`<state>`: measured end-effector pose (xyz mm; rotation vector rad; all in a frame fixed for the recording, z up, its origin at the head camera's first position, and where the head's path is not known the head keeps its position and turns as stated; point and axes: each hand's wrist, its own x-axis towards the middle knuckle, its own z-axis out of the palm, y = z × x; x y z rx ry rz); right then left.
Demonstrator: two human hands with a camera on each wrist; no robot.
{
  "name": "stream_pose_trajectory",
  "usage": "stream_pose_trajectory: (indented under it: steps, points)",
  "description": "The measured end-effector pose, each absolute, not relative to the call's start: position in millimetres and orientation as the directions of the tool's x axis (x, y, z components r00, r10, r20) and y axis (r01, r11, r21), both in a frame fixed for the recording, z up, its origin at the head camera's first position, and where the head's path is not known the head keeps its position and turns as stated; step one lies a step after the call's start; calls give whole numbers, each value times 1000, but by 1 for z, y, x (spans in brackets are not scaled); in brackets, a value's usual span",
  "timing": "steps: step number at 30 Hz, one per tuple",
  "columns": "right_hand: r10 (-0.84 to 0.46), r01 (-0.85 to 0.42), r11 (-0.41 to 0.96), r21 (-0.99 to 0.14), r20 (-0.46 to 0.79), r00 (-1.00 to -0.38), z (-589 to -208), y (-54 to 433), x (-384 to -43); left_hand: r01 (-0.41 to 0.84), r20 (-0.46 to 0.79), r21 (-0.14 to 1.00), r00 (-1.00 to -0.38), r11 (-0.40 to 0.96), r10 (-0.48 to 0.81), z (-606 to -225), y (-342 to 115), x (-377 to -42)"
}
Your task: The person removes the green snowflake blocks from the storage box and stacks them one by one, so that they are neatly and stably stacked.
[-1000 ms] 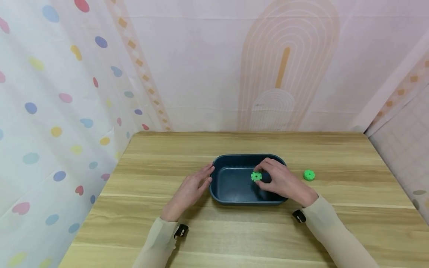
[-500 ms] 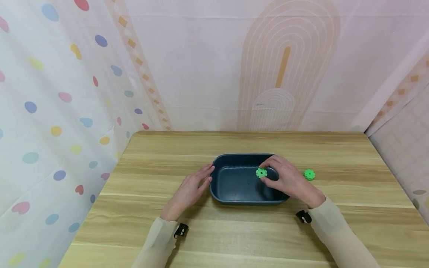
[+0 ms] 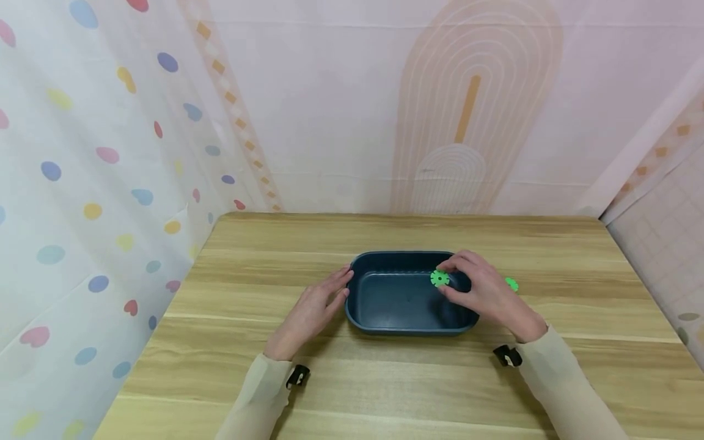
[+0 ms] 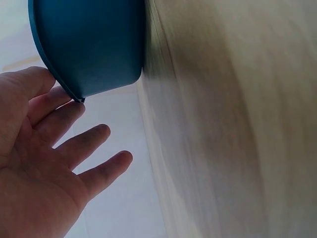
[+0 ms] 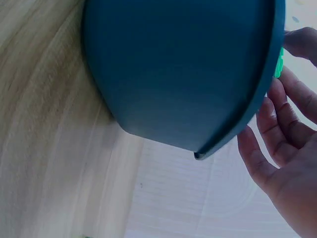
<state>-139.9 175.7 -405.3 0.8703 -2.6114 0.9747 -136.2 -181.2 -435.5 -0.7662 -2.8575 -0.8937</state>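
Observation:
A dark blue rectangular tub (image 3: 396,299) with rounded corners stands on the table. My left hand (image 3: 313,311) touches its left rim with loosely spread fingers; the left wrist view shows the fingertips (image 4: 69,109) right at the rim. Over the tub's right end, my right hand (image 3: 481,293) pinches a green notched plastic disc (image 3: 439,278) between thumb and fingers. In the right wrist view the tub's wall hides most of that green disc (image 5: 279,64). Another green notched piece (image 3: 512,283) lies on the table to the right, partly covered by my right hand.
The wooden table (image 3: 264,269) reaches back to a pale printed curtain (image 3: 330,122). At the left hangs a curtain (image 3: 71,232) with coloured dots and hearts.
My right hand has moved right and slightly away from me with the green disc, toward the tub's right end. It now overlaps the other green piece. My left hand stays in place.

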Motion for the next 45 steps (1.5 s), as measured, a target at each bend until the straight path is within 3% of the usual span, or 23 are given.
stream_pose_trajectory:
  steps: [14, 32, 45]
  points:
    - [-425, -613, 613, -499, 446, -788, -401, 191, -139, 467, 179, 530, -877, 708, 445, -433, -181, -136]
    - [-348, -513, 656, -553, 381, -856, -401, 216, -137, 472, 189, 531, -876, 704, 444, -432, -181, -136]
    - [-337, -522, 678, -518, 412, -847, -403, 234, -136, 474, 196, 526, -875, 706, 442, -434, -181, -136]
